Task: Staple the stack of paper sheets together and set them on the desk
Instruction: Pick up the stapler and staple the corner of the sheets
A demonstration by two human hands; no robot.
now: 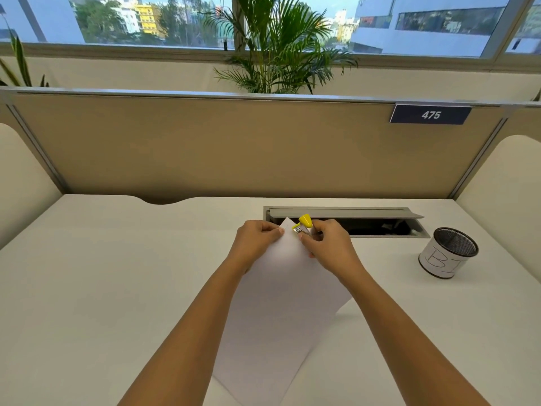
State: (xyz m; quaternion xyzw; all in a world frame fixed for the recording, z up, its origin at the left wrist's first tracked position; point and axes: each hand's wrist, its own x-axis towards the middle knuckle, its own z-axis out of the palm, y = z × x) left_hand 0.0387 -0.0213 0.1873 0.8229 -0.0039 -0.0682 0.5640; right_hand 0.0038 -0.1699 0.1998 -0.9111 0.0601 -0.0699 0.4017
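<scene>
Office cubicle, white tabletop [117,273] with a tan partition [234,148] behind and a "475" number plate [431,114] up on its right side. Big window [146,22] past that, palm plant [281,48] poking up over the divider. Open cable tray [366,227] sunk into the tabletop near the back, flap lifted. Mesh pen cup [448,253] off to the right, well apart from everything, white label wrapped around it with handwritten letters.

Stack of paper sheets [278,303] held mid-desk, turned diagonally so one corner points away toward the cable tray. Far end looks lifted off the surface, near end running down out of frame, hard to say how much of it rests on the tabletop.

Left hand [257,244] pinched shut on the left edge of that top corner, thumb on top. Right hand [328,244] closed around a little yellow stapler [304,225], metal mouth sitting right at the corner of the sheets, yellow end sticking up. Can't tell whether the stapler is fully pressed down. Both hands close together, just the paper corner between them.
</scene>
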